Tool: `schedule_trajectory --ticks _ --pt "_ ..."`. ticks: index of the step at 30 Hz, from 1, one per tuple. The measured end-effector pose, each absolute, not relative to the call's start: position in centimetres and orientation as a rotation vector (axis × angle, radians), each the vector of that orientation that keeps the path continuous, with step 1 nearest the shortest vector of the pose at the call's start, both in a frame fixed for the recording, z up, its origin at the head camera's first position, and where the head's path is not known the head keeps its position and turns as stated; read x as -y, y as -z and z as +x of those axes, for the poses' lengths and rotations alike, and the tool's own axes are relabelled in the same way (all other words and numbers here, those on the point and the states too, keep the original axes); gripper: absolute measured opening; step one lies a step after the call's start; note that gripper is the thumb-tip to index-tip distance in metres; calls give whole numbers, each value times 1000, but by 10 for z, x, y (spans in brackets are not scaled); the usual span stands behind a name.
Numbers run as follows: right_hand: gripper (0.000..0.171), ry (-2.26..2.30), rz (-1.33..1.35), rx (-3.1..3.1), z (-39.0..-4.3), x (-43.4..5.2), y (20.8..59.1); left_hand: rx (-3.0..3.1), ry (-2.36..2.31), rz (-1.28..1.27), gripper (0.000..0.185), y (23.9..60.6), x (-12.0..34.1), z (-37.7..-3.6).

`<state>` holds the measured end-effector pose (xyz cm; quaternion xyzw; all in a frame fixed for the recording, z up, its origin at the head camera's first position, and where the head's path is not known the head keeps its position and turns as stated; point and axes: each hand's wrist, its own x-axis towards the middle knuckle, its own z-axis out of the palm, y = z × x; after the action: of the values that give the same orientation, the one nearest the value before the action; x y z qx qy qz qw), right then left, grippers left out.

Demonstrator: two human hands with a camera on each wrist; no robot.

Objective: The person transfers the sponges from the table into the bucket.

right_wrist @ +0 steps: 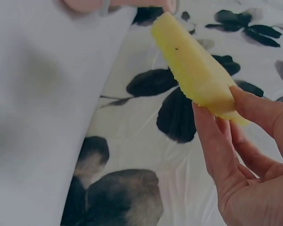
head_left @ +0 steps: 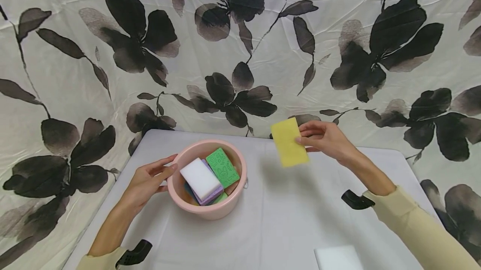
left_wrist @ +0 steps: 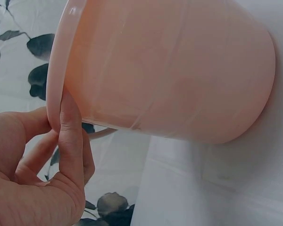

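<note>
A pink bucket (head_left: 214, 211) stands left of the table's middle, with several sponges inside. On top lie a white and purple sponge (head_left: 201, 178) and a green patterned sponge (head_left: 223, 167); others beneath are mostly hidden. My left hand (head_left: 146, 182) pinches the bucket's rim (left_wrist: 56, 70) between thumb and fingers at its left side. Raised above the table's far part, my right hand (head_left: 328, 140) pinches a flat yellow sponge (head_left: 289, 142) by its right edge. In the right wrist view the yellow sponge (right_wrist: 198, 66) is seen edge-on, its side rough.
A white block (head_left: 338, 257), partly cut off by the frame, lies at the table's near edge, right of the middle. The white-covered table (head_left: 278, 220) ends at the back against a floral cloth (head_left: 300, 53). A thin handle (left_wrist: 103, 133) hangs by the bucket.
</note>
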<state>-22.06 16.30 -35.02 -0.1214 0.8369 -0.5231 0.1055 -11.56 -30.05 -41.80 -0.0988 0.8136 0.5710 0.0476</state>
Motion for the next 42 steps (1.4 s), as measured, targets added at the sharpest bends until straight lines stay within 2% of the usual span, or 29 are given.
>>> schedule_trajectory --ticks 12,27,42 --pt "41 1620 -452 -2328 -227 -129 348 -2473 -1762 -298 64 417 301 -117" --pt "43 1621 -547 -2272 -227 -84 349 -2467 -1735 -326 65 416 300 -117" --pt "36 1545 -630 -2264 -226 -40 360 -2468 -1732 -344 66 414 300 -117"
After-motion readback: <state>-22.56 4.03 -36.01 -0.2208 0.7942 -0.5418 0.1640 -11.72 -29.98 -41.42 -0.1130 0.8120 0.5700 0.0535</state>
